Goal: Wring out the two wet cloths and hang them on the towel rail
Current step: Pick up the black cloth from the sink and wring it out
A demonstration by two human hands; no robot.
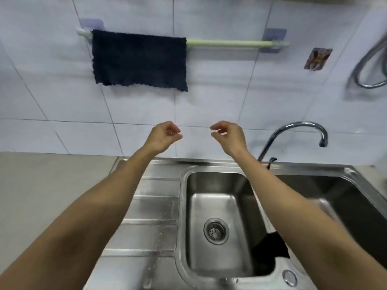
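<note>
A dark blue cloth [139, 60] hangs spread flat over the left half of the pale green towel rail [230, 43] on the tiled wall. A second dark cloth [270, 245] lies draped over the divider between the two sink basins, partly hidden by my right forearm. My left hand [164, 136] and my right hand [228, 136] are raised side by side in front of the wall, below the hanging cloth. Both hold nothing, fingers loosely curled with the tips apart.
A stainless double sink: small basin [217, 206] with drain strainer, larger basin [335, 197] at right, ribbed drainboard [152, 206] at left. A curved chrome tap [293, 130] stands behind the sink. A metal hose [368, 65] loops at the far right. Beige counter [41, 181] at left.
</note>
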